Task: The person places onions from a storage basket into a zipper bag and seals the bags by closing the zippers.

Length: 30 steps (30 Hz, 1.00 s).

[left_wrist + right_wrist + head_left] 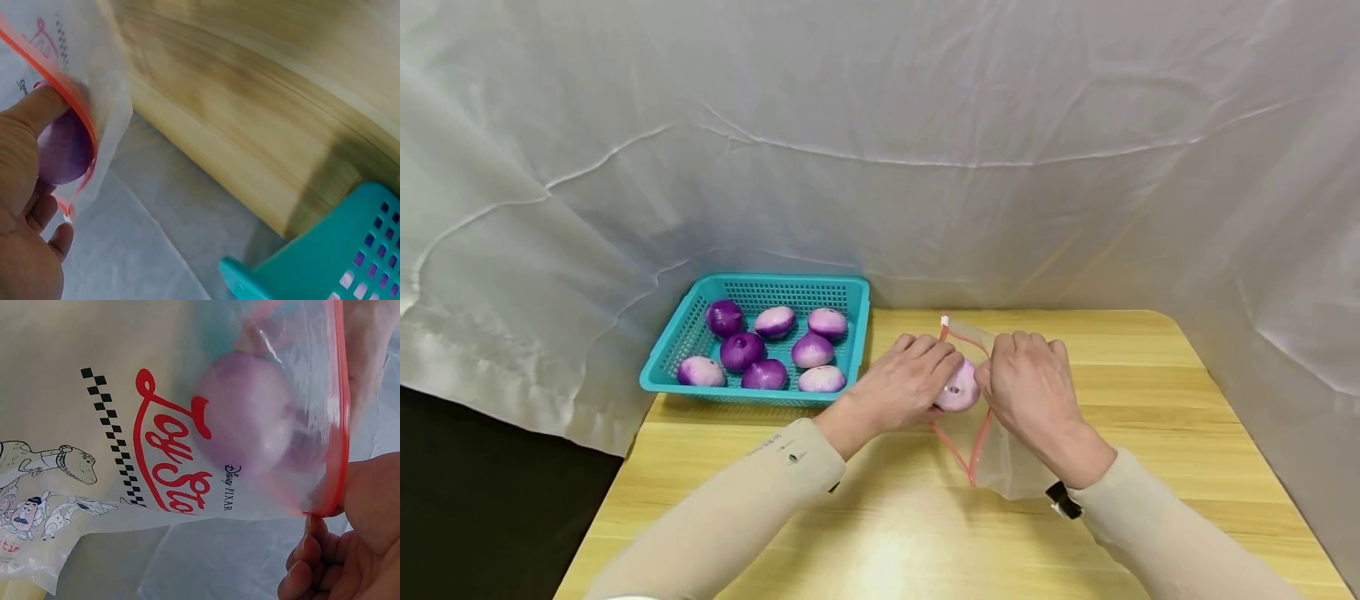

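My left hand (917,375) grips a pale purple onion (958,390) and holds it in the mouth of a clear zip bag (1000,467) with a red zipper strip. In the left wrist view the onion (62,150) sits against the red strip, with the thumb of my left hand (25,206) on it. My right hand (1026,379) pinches the bag's rim on the other side. Through the printed bag (94,394) the right wrist view shows the onion (247,419), with my right hand (356,531) at the zipper corner.
A teal plastic basket (752,285) stands at the back left of the wooden table (1150,375) and holds several purple onions (742,350). White sheeting hangs behind and at both sides. The table's left edge drops to dark floor.
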{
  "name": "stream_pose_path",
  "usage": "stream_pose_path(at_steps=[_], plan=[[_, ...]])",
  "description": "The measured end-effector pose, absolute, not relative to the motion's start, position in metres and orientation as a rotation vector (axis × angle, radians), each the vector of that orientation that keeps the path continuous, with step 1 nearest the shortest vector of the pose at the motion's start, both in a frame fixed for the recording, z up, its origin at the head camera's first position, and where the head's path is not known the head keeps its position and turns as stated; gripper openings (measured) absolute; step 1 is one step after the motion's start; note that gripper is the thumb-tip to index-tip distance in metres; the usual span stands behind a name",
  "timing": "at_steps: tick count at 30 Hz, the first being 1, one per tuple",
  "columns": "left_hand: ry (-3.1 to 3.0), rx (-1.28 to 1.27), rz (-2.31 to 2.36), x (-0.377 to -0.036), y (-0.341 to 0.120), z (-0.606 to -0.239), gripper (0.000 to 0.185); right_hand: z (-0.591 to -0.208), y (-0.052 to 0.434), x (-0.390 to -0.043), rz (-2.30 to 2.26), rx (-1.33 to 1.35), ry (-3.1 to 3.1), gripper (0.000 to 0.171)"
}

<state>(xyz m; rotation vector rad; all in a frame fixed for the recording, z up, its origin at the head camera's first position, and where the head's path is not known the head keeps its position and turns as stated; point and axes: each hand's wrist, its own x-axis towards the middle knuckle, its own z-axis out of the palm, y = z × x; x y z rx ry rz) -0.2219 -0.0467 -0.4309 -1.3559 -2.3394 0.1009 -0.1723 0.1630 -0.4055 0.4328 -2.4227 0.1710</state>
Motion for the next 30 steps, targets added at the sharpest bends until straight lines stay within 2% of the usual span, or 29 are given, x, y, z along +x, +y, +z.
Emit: stream_pose_path(at_steps=[9, 18, 22, 27, 30], plan=[[-2.372, -1.335, 0.245, -0.216, -0.034, -0.438, 0.049, -0.396, 0.162, -0.170, 0.179, 0.446, -2.402, 0.026], [-2.378, -1.342, 0.268, -0.216, -0.034, -0.439, 0.042, -0.393, 0.165, -0.171, 0.225, 0.396, -2.394, 0.021], [-2.382, -1.333, 0.217, -0.215, -0.040, -0.436, 0.033, -0.394, 0.167, -0.172, 0.231, 0.379, -2.392, 0.021], [-2.396, -1.261, 0.107, -0.217, -0.050, -0.437, 0.022, -0.394, 0.169, -0.172, 0.247, 0.353, -2.405, 0.020], [-2.423, -1.165, 0.048, -0.218, -0.056, -0.440, 0.024, -0.393, 0.170, -0.172, 0.256, 0.337, -2.421, 0.020]])
